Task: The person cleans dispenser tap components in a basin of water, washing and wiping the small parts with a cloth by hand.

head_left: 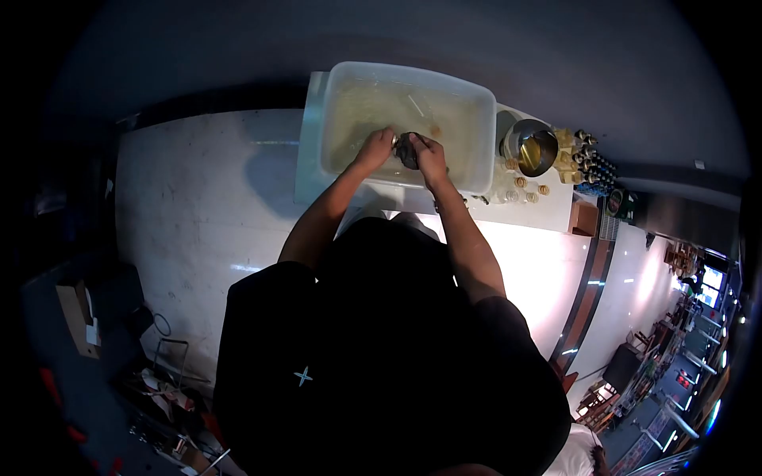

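1. Black fabric of the person's shirt (381,357) filled the foreground, soft & matte, w/ a small pale four-pointed star mark on it. Bare forearms reached fwd from its short sleeves.
2. Left hand (376,151) was over the near part of the tub, fingers curled in; couldn't tell if they gripped anything, tho a tiny pale bit showed at the tips.
3. Right hand (429,161) was closed on a dark lump (408,152), irregular & rough-looking, approx. fist-shaped; material unclear. Lump sat btwn the two hands, over the tub.
4. Tub (482,147): translucent whitish plastic, rectangular w/ rounded corners, holding cloudy yellowish water (361,99). Clear slim piece (418,105) lay tilted inside, straight-edged, w/ a small brownish bit (435,129) near it.
5. Tabletop (306,174) under the tub: pale, smooth, flat.
6. R of tub: round shiny bowl (546,163), prob. metal, w/ golden reflections; near it, small clear pieces w/ gold-toned round rims (521,182).
7. Further R: tight cluster of bottles (591,170), dark-topped, plus a brown cardboard box (584,216).
8. Floor (190,182): pale, glossy, w/ scuffs & light streaks.
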Demonstrator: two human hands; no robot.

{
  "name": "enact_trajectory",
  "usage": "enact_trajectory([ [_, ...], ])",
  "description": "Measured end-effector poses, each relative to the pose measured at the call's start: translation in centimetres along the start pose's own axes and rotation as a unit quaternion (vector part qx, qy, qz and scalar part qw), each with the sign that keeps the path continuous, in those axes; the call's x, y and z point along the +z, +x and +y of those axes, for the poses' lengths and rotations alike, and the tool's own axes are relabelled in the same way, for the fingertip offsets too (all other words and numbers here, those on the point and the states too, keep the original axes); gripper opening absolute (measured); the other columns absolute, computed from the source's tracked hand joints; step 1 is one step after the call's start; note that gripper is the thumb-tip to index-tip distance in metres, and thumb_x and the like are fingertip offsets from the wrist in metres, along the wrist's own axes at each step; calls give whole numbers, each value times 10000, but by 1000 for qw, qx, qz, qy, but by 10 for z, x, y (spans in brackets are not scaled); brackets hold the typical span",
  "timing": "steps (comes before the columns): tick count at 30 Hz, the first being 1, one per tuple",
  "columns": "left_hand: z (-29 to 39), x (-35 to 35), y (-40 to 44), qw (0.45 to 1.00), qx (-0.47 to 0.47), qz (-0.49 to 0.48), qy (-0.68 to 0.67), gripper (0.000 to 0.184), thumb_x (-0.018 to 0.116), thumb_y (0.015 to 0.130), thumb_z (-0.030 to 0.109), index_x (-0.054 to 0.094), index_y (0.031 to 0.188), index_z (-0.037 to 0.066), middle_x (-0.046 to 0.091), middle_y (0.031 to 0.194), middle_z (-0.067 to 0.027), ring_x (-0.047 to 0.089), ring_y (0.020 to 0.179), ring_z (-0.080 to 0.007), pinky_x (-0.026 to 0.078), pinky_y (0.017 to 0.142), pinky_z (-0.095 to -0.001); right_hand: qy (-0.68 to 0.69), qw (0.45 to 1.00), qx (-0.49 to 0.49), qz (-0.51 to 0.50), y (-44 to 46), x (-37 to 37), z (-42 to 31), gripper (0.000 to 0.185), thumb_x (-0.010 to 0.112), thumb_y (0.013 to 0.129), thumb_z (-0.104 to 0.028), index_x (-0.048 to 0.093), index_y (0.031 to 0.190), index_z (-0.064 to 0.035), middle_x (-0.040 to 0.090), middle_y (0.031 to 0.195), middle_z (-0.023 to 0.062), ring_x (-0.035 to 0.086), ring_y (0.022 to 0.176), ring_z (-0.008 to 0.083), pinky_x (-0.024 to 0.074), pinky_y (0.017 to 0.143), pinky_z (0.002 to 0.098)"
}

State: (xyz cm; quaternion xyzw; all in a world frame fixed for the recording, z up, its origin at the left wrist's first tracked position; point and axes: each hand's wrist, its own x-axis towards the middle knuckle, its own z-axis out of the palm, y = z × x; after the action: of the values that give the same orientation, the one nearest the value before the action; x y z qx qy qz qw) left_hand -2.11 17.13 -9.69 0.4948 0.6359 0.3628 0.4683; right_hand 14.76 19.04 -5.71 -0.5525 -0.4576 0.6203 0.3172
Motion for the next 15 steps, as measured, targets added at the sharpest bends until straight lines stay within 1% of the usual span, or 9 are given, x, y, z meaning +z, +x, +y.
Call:
enact_trajectory([
  [2, -28, 7, 7, 988, 85, 48, 118, 452, 428, 1012, 413, 596, 839, 31, 651, 758, -140, 626, 689, -324, 459, 630, -460, -132, 990, -38, 33, -15, 4, -19, 360, 630, 920, -348, 717, 984, -4, 698, 803, 148, 646, 736, 217, 494, 731, 338],
  [3, -23, 4, 4, 985, 57, 61, 152, 419, 433, 1006, 389, 611, 885, 29, 658, 823, -175, 629, 772, -370, 474, 693, -482, -197, 977, -58, 50, -19, 6, -27, 376, 628, 913, -365, 715, 1000, -9, 700, 820, 179, 660, 754, 247, 496, 750, 351],
  [5, 3, 2, -10, 972, 2, 83, 219, 372, 442, 992, 339, 641, 977, 25, 674, 952, -245, 633, 937, -463, 504, 819, -524, -225, 971, -34, 73, -12, -2, -6, 386, 634, 897, -389, 720, 1016, -32, 710, 877, 187, 679, 809, 280, 501, 784, 367],
  [8, 31, 4, -29, 936, -115, -11, 332, 333, 539, 941, 338, 663, 1052, 51, 691, 1054, -213, 661, 1000, -414, 523, 844, -512, -247, 965, -18, 85, -11, -10, 3, 403, 641, 879, -413, 723, 1028, -48, 715, 918, 191, 683, 849, 311, 500, 809, 384],
  [11, 4, 14, -20, 887, -104, -135, 429, 332, 551, 913, 324, 628, 1033, 24, 691, 1107, -182, 659, 1059, -375, 511, 896, -475, -222, 971, -13, 83, -13, -16, 7, 406, 642, 874, -412, 721, 1026, -44, 712, 922, 197, 678, 863, 317, 497, 815, 388],
  [14, -24, 19, -12, 894, -44, -164, 413, 285, 527, 907, 265, 633, 1034, 34, 712, 1051, -164, 695, 951, -372, 533, 825, -481, -214, 974, -11, 75, -17, -13, -3, 390, 661, 862, -386, 720, 1017, -33, 714, 920, 197, 680, 869, 312, 496, 811, 385],
  [15, -20, 17, -9, 909, -50, -168, 377, 296, 518, 921, 280, 646, 1038, 39, 712, 1030, -173, 701, 926, -349, 542, 792, -472, -218, 973, -9, 72, -19, -11, -7, 382, 671, 857, -374, 720, 1012, -28, 715, 921, 195, 681, 870, 310, 497, 809, 384],
])
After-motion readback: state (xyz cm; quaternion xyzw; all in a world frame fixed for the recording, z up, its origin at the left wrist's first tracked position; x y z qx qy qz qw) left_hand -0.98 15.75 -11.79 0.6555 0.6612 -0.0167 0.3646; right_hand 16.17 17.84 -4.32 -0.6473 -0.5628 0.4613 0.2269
